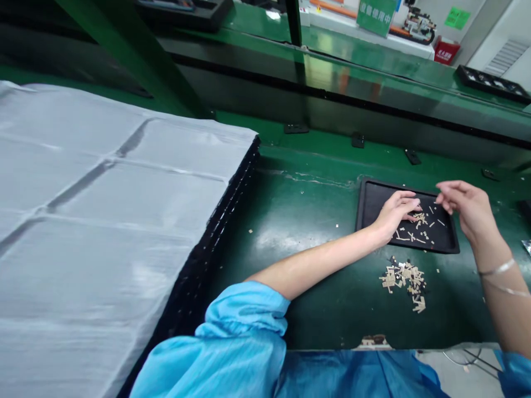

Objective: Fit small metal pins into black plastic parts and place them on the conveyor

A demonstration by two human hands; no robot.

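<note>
Small pale pieces (pixel 420 219), some of them thin strips, lie loose in a shallow black tray (pixel 452 243), with a denser cluster toward the middle and others scattered around it. The left hand (pixel 397 213) reaches over the tray from its near left side, its fingers loosely curled at the cluster; I cannot tell whether they have hold of a piece. The right hand (pixel 468 207) hovers at the tray's right side, its thumb and fingers drawn close together; whether they meet, or pinch something, is too small to tell.

Just in front of the tray, a heap (pixel 404 276) of similar pale pieces, mixed with some dark ones, sits directly on the green worktop (pixel 315 271). The work looks partway through: pieces lie both in the tray and in the heap, and those in the tray are spread without any order. Which pieces have been dealt with cannot be told.

Farther out, a few stray bits dot the worktop, and small black parts (pixel 357 140) lie spaced along its back. At the left stands a broad black stack (pixel 194 287) under a grey sheet (pixel 124 188).
</note>
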